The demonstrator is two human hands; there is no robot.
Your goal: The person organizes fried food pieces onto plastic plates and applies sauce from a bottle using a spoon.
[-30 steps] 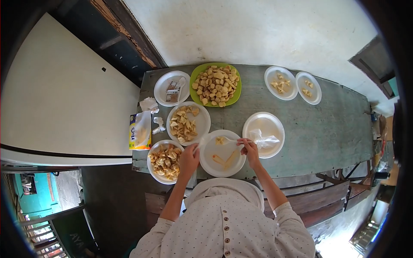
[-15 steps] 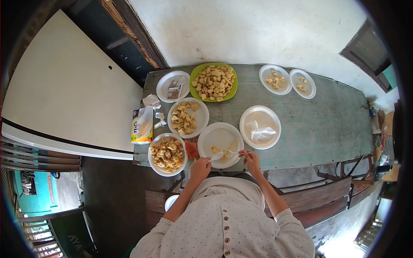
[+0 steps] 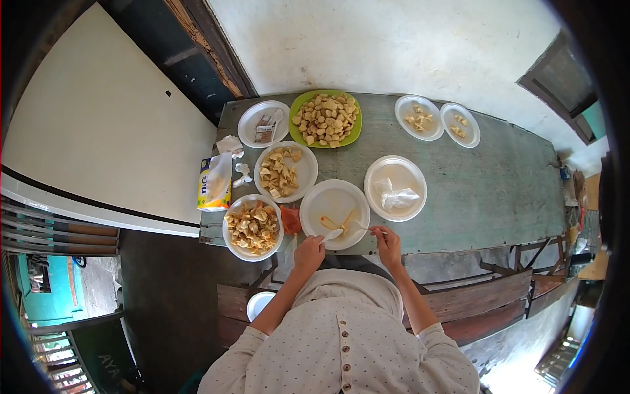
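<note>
Angling shallowly over the lower-centre plate [image 3: 328,192] works best: my left hand [image 3: 308,255] grips a white spoon [image 3: 333,234], my right hand [image 3: 388,248] a thin pale utensil [image 3: 364,228].

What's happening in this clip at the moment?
The left hand holds a white plastic spoon and the right hand a pale utensil, both over a white plate with orange-tinted smears. Nearby sit a full bowl of food pieces, a half-covered plate and a green plate heaped with chunks.
</note>
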